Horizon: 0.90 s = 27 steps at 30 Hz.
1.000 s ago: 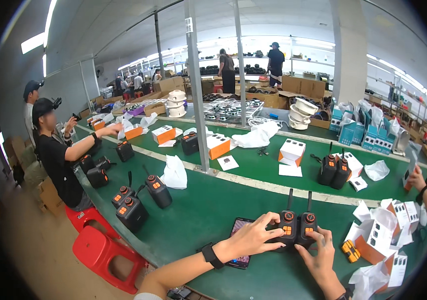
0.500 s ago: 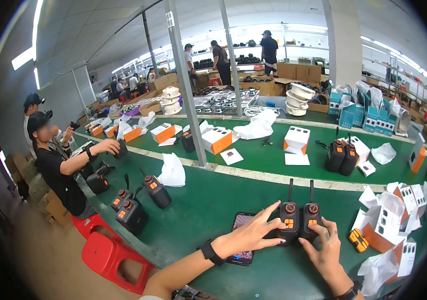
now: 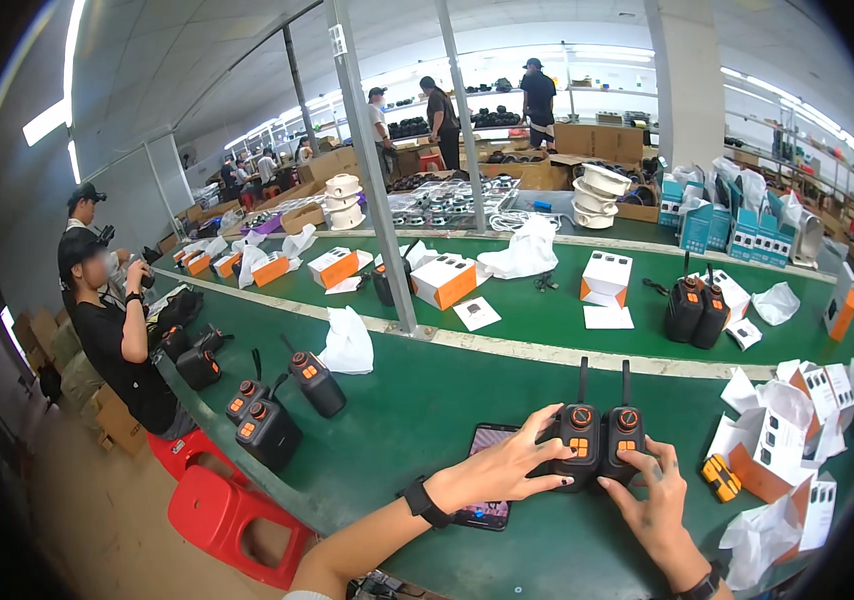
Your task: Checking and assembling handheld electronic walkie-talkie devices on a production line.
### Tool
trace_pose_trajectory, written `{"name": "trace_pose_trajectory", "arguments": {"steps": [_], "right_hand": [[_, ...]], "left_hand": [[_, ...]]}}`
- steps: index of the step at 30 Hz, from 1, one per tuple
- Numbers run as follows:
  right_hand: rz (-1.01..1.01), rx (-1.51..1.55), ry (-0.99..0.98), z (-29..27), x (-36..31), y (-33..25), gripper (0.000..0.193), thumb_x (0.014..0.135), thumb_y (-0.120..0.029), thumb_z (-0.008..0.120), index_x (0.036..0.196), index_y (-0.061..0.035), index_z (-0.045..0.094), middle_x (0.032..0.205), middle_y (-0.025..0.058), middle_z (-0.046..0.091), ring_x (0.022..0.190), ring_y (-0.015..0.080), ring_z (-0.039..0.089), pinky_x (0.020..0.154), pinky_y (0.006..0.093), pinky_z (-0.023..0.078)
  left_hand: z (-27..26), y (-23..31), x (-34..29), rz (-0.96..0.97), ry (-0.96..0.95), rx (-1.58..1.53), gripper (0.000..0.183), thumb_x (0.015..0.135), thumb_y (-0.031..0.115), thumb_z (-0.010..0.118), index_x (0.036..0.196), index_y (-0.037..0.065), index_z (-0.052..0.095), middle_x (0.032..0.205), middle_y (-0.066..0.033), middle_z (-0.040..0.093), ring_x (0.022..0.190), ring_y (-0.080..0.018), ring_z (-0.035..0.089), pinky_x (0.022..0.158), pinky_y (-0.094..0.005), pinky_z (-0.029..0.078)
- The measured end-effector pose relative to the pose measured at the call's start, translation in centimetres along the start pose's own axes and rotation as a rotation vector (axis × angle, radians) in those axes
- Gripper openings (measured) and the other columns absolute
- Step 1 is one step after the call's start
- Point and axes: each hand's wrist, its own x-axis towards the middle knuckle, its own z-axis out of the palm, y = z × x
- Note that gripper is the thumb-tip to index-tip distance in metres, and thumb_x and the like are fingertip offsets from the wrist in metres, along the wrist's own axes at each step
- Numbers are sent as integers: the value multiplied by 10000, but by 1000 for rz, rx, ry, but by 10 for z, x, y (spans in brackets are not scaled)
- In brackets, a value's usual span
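Two black handheld devices stand upright side by side before me, each with an orange-ringed knob, orange buttons and a strap on top; their exact kind I cannot tell. Around the left device [image 3: 580, 425] my left hand [image 3: 517, 455] is closed, fingers along its side and front near the buttons. My right hand [image 3: 652, 490] grips the right device [image 3: 626, 425], with a fingertip at its orange buttons and the thumb low on its front. Under my left wrist and hand lies a phone [image 3: 487, 512] with a lit screen, partly covered.
Similar black devices [image 3: 269, 435] stand on the left, near a white bag [image 3: 347, 342]. Opened boxes [image 3: 767, 450] and a small yellow-black item [image 3: 720, 478] lie right. Beyond a pale rail and metal post [image 3: 377, 180], boxes [image 3: 444, 281] line a green belt. Red stools [image 3: 237, 520] and a co-worker [image 3: 107, 330] are left.
Boxes and devices on the far green belt have shifted slightly right. The co-worker at left has drawn an outstretched arm back and up toward the head. My hands have hardly moved.
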Motion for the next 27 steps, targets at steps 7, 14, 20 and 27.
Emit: {"name": "trace_pose_trajectory", "arguments": {"steps": [7,14,20,27], "right_hand": [[7,-5,6,1,-1,-1,387,652,-188,837,976,-48,678,1028,224,583,816,318,671,650,362,556],[27,6,1,0,0,-2,386,651,-191,839,975,-54,679,1054,235,576,810,321,674,652,363,556],[34,12,-11,-1,-1,-3,384,659,-196,835,979,-56,675,1059,237,575,820,336,670,669,377,556],[17,5,-17,-2,-1,-3,383,667,-191,829,988,-65,662,1051,225,573,881,347,656,679,390,555]], "left_hand": [[1,0,0,-4,4,-22,362,842,240,701,1109,99,500,1405,-286,226,1235,-487,417,1015,-467,437],[2,-1,0,23,37,-1,325,872,284,658,1087,104,494,1381,-293,250,1167,-514,467,947,-489,474],[3,-3,-1,2,11,-7,391,841,240,703,1132,116,473,1404,-279,229,1221,-491,429,1007,-476,443],[1,1,0,0,14,-11,395,840,239,703,1128,117,462,1404,-279,231,1215,-495,436,989,-482,455]]}}
